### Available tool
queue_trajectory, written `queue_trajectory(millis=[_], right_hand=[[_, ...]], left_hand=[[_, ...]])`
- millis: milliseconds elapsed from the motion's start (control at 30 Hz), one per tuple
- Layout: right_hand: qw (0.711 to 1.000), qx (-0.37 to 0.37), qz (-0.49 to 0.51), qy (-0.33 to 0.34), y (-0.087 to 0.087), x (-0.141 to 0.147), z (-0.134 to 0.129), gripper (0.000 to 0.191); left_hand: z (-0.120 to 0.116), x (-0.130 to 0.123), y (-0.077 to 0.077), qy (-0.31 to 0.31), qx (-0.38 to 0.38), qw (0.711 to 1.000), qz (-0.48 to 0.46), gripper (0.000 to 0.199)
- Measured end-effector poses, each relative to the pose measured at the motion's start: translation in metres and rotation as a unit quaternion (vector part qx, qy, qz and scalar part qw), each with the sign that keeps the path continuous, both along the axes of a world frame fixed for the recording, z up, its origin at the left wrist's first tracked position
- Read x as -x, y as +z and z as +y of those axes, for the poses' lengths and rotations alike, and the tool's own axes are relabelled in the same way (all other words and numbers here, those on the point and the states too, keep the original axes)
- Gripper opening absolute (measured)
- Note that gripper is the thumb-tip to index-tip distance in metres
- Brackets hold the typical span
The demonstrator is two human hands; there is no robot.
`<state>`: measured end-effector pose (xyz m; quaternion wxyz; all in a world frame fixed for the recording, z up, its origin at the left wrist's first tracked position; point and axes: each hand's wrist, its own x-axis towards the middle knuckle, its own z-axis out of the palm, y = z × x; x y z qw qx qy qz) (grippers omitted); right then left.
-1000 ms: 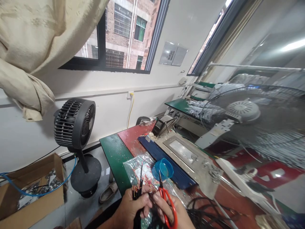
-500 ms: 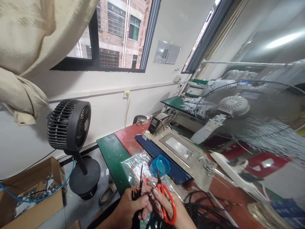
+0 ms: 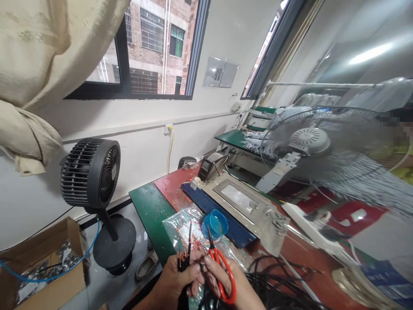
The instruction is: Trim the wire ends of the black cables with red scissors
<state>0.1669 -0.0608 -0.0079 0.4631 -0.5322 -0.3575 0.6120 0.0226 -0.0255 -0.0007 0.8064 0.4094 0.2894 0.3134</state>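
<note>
My left hand (image 3: 176,280) is closed around a bundle of black cables (image 3: 182,262), whose stripped ends show thin coloured wires. A slim dark pointed piece (image 3: 189,241) stands up beside them; I cannot tell whether it is a tool or a cable. My right hand (image 3: 226,275) is closed with a pair of orange-red handled scissors (image 3: 231,282) hooked over it, blades pointing up and away. The fingertips of both hands meet over something small and dark. Just beyond lies a clear plastic bag (image 3: 174,221) strewn with red wire scraps, with a blue round container (image 3: 222,227) beside it.
More black cables (image 3: 274,280) lie coiled at the right of the red and green table (image 3: 148,198). A dark blue strip (image 3: 238,234) and a beige panel (image 3: 232,193) lie beyond. A large fan (image 3: 309,137) stands right, a black fan (image 3: 93,172) and cardboard box (image 3: 64,292) left.
The view has shifted slightly. Both hands keep their holds close together, and the scissors have tilted a little to the left.
</note>
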Motion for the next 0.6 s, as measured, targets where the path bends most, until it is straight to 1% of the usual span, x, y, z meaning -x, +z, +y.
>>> queue_trajectory(millis=[133,267,367,500,600], right_hand=[[0.999,0.023,-0.031,-0.012,0.003,0.000,0.000,0.052],[0.999,0.028,-0.037,-0.022,0.008,0.001,0.000,0.054],[0.998,0.035,-0.040,-0.023,0.009,0.002,0.000,0.057],[0.998,0.033,-0.041,-0.021,0.010,0.003,0.000,0.055],[0.999,0.016,-0.045,-0.017,0.012,0.004,-0.001,0.052]], left_hand=[[-0.001,0.000,-0.005,0.002,-0.018,1.000,0.011,0.057],[0.000,-0.001,-0.010,0.014,-0.018,1.000,0.011,0.055],[0.000,-0.002,-0.013,0.016,-0.024,1.000,0.008,0.051],[-0.001,-0.001,-0.013,0.026,-0.020,0.999,0.012,0.048],[-0.002,0.000,-0.011,0.031,-0.018,0.999,0.023,0.046]])
